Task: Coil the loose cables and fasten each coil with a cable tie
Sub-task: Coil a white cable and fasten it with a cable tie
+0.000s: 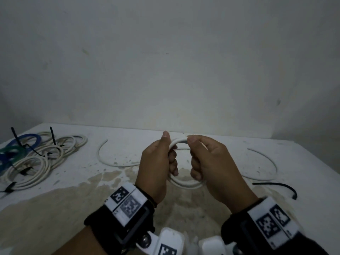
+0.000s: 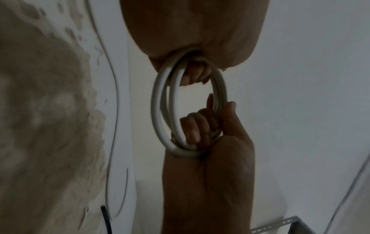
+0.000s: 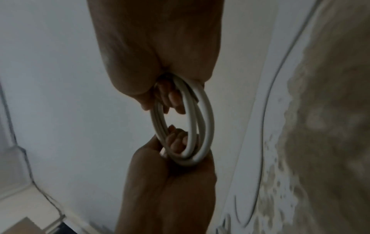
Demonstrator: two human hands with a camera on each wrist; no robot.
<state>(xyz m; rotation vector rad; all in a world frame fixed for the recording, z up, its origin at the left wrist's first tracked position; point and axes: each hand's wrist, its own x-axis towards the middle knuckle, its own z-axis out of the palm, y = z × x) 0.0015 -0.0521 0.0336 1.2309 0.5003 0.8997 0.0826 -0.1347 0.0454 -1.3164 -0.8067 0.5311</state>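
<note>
Both hands grasp one small white coil point(image 1: 184, 144) held upright above the desk point(image 1: 55, 199): the left hand point(image 1: 156, 166) has its fingers curled through the ring on its left side, and the right hand point(image 1: 209, 162) pinches the top between thumb and forefinger while its other fingers hook the lower right. The wrist views show about three turns of cable in the coil, lying a little apart from one another. Two loose ends of the same white cable trail onto the desk, one arc to the left point(image 1: 110, 162) and one to the right point(image 1: 266, 162). To finish this step well, I judge the turns should be kept the same size and squeezed flat together, the trailing ends wound in, and one hand left gripping the bundle so it does not spring open while the other fetches the tie. One black cable tie point(image 1: 276, 186) lies just right of the hands. At the far left sits a pile of finished coils point(image 1: 42, 159), cream, blue and green, bound with black ties; they overlap too much to count surely.
</note>
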